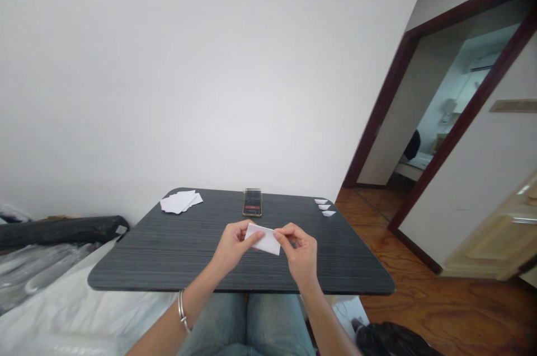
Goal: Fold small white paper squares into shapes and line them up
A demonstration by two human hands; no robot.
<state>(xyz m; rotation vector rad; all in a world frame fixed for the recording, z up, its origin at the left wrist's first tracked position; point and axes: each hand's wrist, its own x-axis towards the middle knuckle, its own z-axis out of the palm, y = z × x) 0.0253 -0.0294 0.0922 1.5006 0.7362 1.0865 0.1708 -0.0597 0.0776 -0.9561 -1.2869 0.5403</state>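
A small white folded-looking sheet of paper (267, 242) is held just above the near half of the dark table. My left hand (233, 244) grips its left end, thumb on the front face and fingers behind. At its upper right corner, my right hand (300, 248) pinches the paper between thumb and fingertips. The fingers behind the sheet are partly hidden. Far left on the tabletop lies a loose pile of white paper sheets (179, 202). Three small folded white papers (324, 207) sit in a column at the far right.
A phone (252, 204) stands at the back middle of the dark table (176, 255), near the white wall. Black rolled material (62, 233) and plastic-wrapped things lie left of the table. To the right are a doorway and a wooden floor (419, 300); a black bag (392, 339) lies below.
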